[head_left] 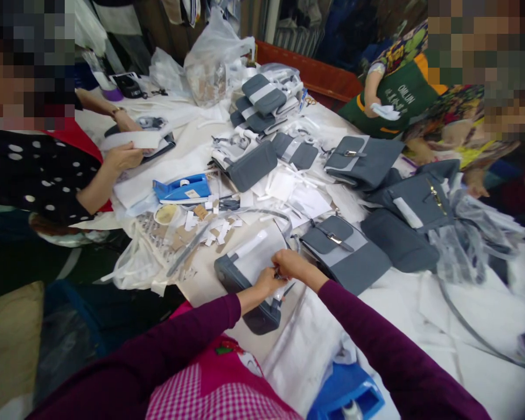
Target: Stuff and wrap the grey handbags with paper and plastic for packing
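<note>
A dark grey handbag (pixel 231 275) lies on the table in front of me, with a pale sheet (pixel 262 256) over its side. My left hand (pixel 268 282) is closed at the bag's right end, its fingers bent round a small part there. Against it, my right hand (pixel 290 263) is also closed, fingers pinched together. What lies between the fingers is too small and covered to make out; it may belong to the bag's hardware or strap. A grey strap (pixel 234 214) arches behind the bag. Just right of my hands lies another grey bag (pixel 332 239) with a metal clasp.
Paper scraps (pixel 219 230) and a blue iron-shaped tool (pixel 182 189) lie beyond my bag. More grey bags (pixel 262 93) are piled at the back and right. A co-worker's hands (pixel 125 154) handle a bag at left. A blue container (pixel 350 394) sits near my lap.
</note>
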`<state>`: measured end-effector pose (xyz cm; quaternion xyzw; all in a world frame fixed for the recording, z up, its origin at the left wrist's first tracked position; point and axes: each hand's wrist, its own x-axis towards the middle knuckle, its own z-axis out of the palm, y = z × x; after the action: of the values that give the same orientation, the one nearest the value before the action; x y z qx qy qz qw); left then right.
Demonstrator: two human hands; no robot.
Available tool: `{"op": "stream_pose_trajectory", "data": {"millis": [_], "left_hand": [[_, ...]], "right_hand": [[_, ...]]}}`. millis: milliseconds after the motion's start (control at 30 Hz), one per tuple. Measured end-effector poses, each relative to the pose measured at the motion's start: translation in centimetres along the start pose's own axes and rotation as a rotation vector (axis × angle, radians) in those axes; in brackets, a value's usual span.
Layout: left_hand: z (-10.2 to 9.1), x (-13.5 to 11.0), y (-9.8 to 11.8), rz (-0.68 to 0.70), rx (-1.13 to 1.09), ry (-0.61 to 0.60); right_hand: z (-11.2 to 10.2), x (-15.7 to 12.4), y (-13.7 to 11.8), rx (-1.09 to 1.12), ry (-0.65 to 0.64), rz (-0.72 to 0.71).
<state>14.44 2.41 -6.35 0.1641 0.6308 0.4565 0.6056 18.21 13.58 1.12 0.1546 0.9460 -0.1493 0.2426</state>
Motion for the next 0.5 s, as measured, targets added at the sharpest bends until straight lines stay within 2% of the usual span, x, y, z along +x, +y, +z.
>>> {"op": "stream_pose_trajectory", "data": {"millis": [200,367,500], "left_hand": [[-0.3,-0.2,0.4,-0.044,0.012,-0.026],[-0.5,-0.6,0.8,-0.063,-0.017,-0.043],[-0.5,-0.6,0.6,-0.073,-0.047,-0.046]], "right_hand": [[1.8,-2.4,0.4,-0.030,0.172,-0.041],[3.9,-3.2,1.8,0.061,0.364,-0.099],[4.8,-3.7,2.6,0.144,0.411,-0.171]]}}
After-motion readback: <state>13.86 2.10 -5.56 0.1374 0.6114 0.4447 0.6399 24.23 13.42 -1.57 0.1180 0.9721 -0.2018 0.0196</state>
